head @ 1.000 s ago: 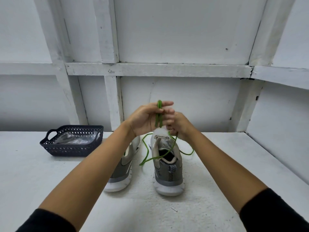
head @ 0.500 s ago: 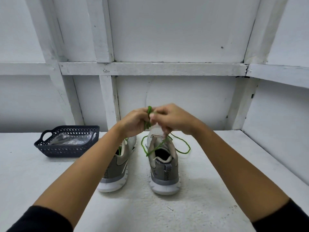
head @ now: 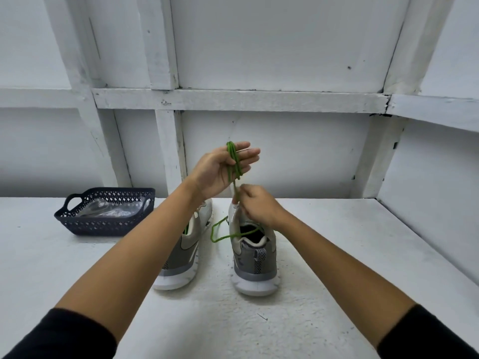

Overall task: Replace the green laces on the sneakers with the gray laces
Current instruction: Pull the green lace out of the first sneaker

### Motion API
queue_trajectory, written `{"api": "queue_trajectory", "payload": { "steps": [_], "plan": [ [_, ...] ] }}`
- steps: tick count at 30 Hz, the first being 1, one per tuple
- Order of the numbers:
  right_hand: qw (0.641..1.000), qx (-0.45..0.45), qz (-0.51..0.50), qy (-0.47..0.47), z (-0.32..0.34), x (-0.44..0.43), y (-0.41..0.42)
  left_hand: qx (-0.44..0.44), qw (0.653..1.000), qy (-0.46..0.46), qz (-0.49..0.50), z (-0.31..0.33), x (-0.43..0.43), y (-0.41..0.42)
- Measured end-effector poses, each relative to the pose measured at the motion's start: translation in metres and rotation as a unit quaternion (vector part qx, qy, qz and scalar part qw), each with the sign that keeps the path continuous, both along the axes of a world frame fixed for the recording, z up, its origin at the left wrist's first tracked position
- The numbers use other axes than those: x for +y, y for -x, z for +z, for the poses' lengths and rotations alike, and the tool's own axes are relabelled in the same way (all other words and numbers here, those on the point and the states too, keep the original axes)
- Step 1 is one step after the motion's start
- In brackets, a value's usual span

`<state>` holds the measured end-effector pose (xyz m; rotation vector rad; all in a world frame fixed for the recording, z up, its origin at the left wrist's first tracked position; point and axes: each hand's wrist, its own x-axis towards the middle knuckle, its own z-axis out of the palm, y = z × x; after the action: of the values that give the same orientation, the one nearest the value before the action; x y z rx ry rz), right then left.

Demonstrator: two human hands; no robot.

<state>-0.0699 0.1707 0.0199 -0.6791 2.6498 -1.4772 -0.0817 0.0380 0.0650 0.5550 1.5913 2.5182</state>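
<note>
Hanging in several loops around the straight fingers of the left hand (head: pixel 216 171), the green lace (head: pixel 234 164) is held up in the air. Just below, the right hand (head: pixel 259 207) pinches the same lace between thumb and curled fingers, and the loose part falls across the opening of the right sneaker (head: pixel 255 263). The left sneaker (head: pixel 184 252) stands just beside it on the white table (head: pixel 337 255). A dark basket (head: pixel 103 224) with a clear plastic bag (head: pixel 111 209) inside sits at the left
</note>
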Motion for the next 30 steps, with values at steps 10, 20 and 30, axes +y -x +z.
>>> {"api": "queue_trajectory", "payload": {
  "steps": [10,20,30],
  "plan": [
    [0.982,-0.036,0.057,0.178,0.067,0.023,-0.006,-0.022,0.988,0.131,-0.08,-0.018,-0.017,-0.004],
    [0.975,-0.037,-0.046,0.214,0.027,0.012,0.032,-0.006,0.992,0.045,-0.116,-0.005,0.0,-0.014],
    [0.99,-0.073,0.113,0.05,0.027,0.001,-0.007,0.01,0.998,0.027,0.063,-0.008,-0.019,0.001]
  ]
}}
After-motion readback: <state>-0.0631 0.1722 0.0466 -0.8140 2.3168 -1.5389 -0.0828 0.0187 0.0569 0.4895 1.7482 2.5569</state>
